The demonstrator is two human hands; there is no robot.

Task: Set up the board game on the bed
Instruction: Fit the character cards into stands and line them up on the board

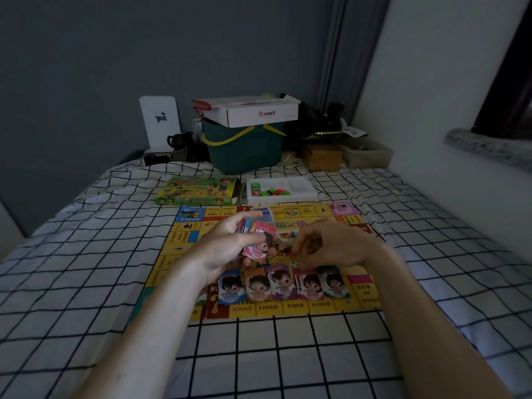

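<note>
Head view shows you the yellow game board (184, 249) lying flat on the checked bed (86, 254), with five cartoon-faced money cards (280, 283) in a row along its near edge. Beyond the board, a white tray (305, 192) holds small colourful pieces, and the green game box (198, 191) sits just beside it. Your left hand (227, 246) grips a fanned stack of cards (257, 240), pink on top. Your right hand (325, 246) hovers over the row, fingers curled; whether they pinch anything is unclear.
</note>
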